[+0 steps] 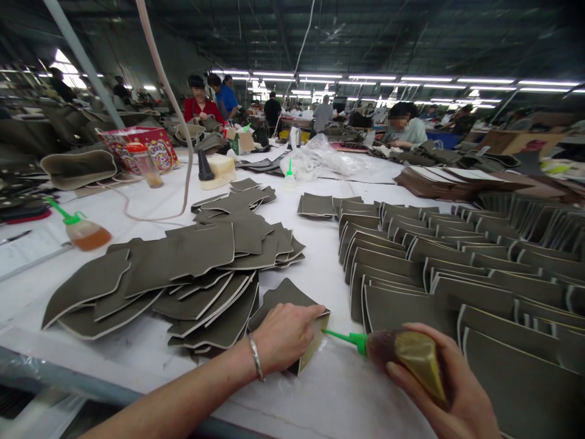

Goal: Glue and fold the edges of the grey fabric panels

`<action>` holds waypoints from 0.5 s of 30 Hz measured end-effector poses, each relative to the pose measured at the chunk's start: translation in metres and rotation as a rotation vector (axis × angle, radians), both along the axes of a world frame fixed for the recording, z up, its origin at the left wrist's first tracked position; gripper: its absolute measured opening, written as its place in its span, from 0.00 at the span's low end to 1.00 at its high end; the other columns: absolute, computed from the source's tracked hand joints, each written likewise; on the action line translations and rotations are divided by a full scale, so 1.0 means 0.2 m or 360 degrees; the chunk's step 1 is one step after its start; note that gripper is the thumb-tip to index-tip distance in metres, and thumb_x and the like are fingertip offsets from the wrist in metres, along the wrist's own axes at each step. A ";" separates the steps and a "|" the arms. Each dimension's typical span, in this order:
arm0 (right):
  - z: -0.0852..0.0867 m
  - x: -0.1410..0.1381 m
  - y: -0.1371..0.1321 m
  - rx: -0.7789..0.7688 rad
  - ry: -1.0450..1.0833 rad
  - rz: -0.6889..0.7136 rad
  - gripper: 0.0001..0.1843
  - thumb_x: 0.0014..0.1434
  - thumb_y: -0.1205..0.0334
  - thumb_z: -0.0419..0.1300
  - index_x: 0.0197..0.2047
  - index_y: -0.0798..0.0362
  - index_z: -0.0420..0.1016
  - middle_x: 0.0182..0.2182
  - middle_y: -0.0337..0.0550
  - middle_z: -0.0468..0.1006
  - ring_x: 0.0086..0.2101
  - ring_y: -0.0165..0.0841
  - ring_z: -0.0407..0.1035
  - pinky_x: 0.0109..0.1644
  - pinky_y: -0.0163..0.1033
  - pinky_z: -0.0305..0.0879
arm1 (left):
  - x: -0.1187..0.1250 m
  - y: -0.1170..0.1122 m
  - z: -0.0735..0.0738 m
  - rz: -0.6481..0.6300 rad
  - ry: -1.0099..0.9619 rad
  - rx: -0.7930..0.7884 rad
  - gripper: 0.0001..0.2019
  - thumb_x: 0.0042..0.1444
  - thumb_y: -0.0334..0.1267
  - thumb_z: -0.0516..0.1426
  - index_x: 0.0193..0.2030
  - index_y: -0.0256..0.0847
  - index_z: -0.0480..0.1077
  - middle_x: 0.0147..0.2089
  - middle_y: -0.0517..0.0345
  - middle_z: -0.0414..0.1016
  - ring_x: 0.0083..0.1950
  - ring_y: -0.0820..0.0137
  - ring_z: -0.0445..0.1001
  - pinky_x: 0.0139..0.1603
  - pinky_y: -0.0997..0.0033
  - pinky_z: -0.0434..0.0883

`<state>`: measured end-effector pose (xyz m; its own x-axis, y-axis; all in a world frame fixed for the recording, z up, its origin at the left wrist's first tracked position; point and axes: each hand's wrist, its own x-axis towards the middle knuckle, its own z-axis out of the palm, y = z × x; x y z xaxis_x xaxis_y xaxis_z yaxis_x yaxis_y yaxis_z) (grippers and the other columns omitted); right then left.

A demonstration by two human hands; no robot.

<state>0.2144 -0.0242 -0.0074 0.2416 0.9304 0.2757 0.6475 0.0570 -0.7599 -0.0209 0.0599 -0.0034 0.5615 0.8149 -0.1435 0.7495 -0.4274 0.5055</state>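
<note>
My left hand [286, 335], with a bracelet at its wrist, bears down on a dark grey-green panel [286, 296] of sheet material with pale cut edges. Its index finger stretches to the panel's far corner; the thumb is hidden. Along the panel's right side runs a yellowish, shiny strip. My right hand [450, 390] is wrapped round a squeeze bottle [402, 353] of amber-brown liquid, tipped on its side. The bottle's green nozzle [342, 336] points left, its tip at that strip. To the left lies a loose heap of similar panels [192, 256].
Rows of overlapping panels [402, 262] cover the table's right side. Another green-nozzled bottle [86, 231] leans at left. A hose [176, 110] hangs down to the table [315, 256]. Clear plastic [324, 155] lies farther back. Several people work beyond.
</note>
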 end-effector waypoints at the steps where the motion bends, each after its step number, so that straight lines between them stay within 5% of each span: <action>1: -0.01 0.01 -0.01 -0.0026 0.0010 0.0054 0.24 0.57 0.41 0.62 0.51 0.44 0.67 0.38 0.36 0.75 0.35 0.36 0.72 0.37 0.35 0.67 | 0.00 0.00 0.00 0.0000 -0.0005 -0.0001 0.25 0.60 0.32 0.46 0.63 0.51 0.65 0.52 0.57 0.79 0.50 0.60 0.77 0.52 0.62 0.71; 8: -0.02 0.07 0.06 0.0049 0.0091 -0.0006 0.26 0.55 0.41 0.64 0.52 0.44 0.68 0.41 0.37 0.74 0.37 0.35 0.71 0.39 0.32 0.67 | 0.00 0.00 -0.01 0.0023 -0.0003 0.0024 0.25 0.60 0.32 0.46 0.63 0.52 0.65 0.53 0.57 0.78 0.50 0.60 0.77 0.52 0.62 0.71; 15: 0.03 -0.06 -0.01 -0.0051 0.0181 -0.0078 0.25 0.56 0.39 0.61 0.51 0.44 0.67 0.40 0.35 0.73 0.37 0.35 0.69 0.42 0.35 0.62 | 0.00 0.00 0.00 0.0013 0.0014 0.0036 0.25 0.60 0.31 0.46 0.62 0.52 0.65 0.52 0.58 0.79 0.49 0.60 0.78 0.51 0.61 0.71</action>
